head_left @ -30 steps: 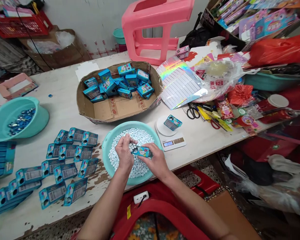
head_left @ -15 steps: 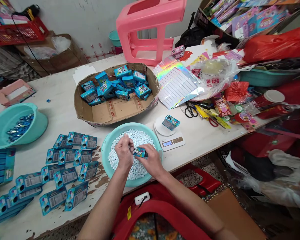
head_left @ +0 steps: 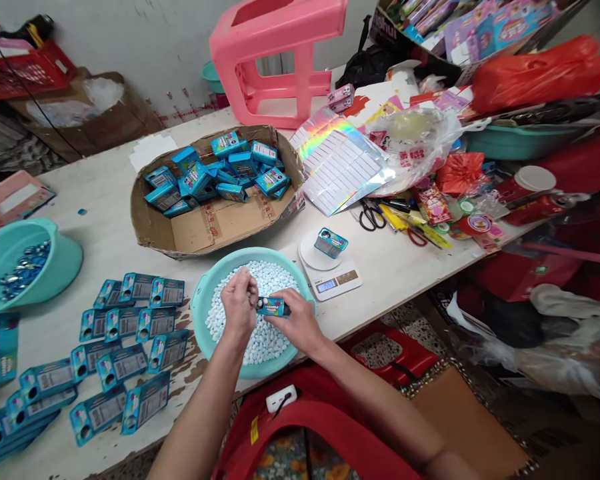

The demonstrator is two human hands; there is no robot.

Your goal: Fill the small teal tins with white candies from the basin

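Observation:
Above a teal basin (head_left: 199, 313) of small white candies, my right hand (head_left: 297, 320) grips a small blue box (head_left: 271, 306) lying sideways, its open end towards my left hand. My left hand (head_left: 240, 303) is closed beside that end, and a few white candies show at its fingertips. Just right of the basin, a white scale (head_left: 337, 281) bears another blue box (head_left: 331, 243). Rows of blue boxes (head_left: 123, 322) with round holes stand on the table to the left.
Behind the basin is a cardboard tray (head_left: 190, 233) holding blue boxes. A teal tub (head_left: 65, 257) of shiny blue pieces sits far left. Scissors (head_left: 371, 217), silver sheets (head_left: 341, 160) and a pink stool (head_left: 300, 73) are at the back and right.
The view has shifted slightly, so the table items appear farther left. The blue box in my right hand has turned more level, its open end still beside my left fingers.

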